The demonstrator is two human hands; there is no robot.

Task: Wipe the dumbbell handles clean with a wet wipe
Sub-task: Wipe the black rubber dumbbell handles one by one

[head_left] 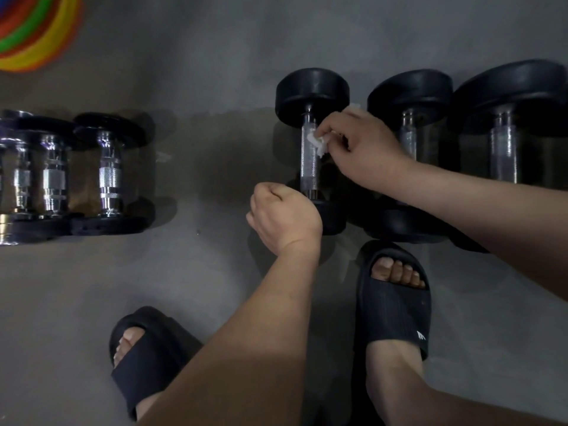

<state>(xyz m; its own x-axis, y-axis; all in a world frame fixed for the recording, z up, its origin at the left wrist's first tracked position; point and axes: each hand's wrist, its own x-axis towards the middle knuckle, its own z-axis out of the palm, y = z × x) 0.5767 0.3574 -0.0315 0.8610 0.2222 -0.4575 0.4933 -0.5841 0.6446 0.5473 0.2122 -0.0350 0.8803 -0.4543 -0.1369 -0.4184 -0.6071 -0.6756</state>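
While your right hand (365, 146) pinches the wet wipe (318, 143) against the handle (309, 170), the step in hand is wiping.
The dumbbell (312, 90) lies on the floor (215, 265). Your left hand (282, 216) curls over its near head, apparently steadying it. The wipe sits on the far half. Next, judged: draw it toward you along the knurling, then roll the bar for the underside.
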